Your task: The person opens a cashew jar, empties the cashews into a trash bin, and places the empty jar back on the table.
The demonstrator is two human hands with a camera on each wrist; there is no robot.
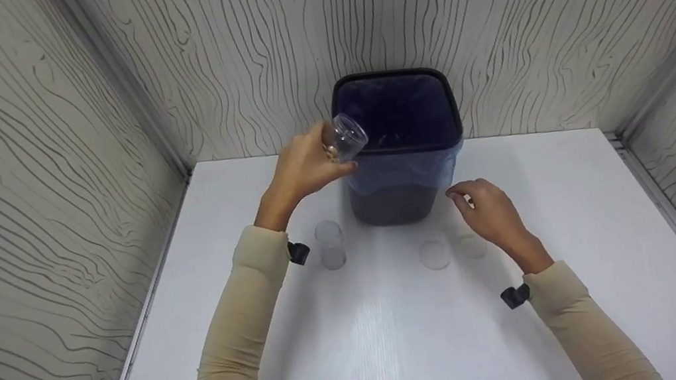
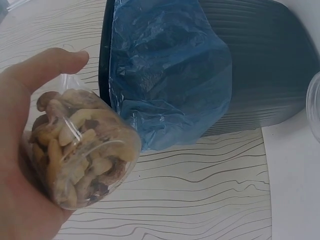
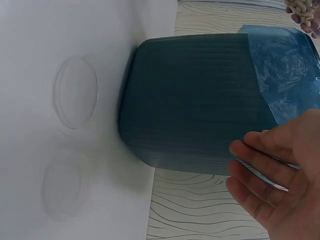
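Observation:
My left hand (image 1: 306, 162) grips a clear jar (image 1: 349, 138), tilted at the left rim of a dark bin (image 1: 388, 206). Packed inside the jar, in the left wrist view, are pale curved nuts (image 2: 82, 150) that look like cashews, with some darker pieces among them. A blue plastic bag (image 2: 170, 70) lines the bin and folds over its edge. To the right of the bin, my right hand (image 1: 490, 211) hovers above the table with its fingers loosely bent and nothing in them. In the right wrist view those fingers (image 3: 257, 192) appear beside the bin wall.
Another clear jar (image 1: 331, 248) rests on the white table (image 1: 368, 346), left of the bin's base. Two clear round lids, a nearer one (image 1: 435, 254) and one beside it (image 1: 472, 246), lie in front of the bin. Wood-patterned walls (image 1: 250, 49) enclose the table.

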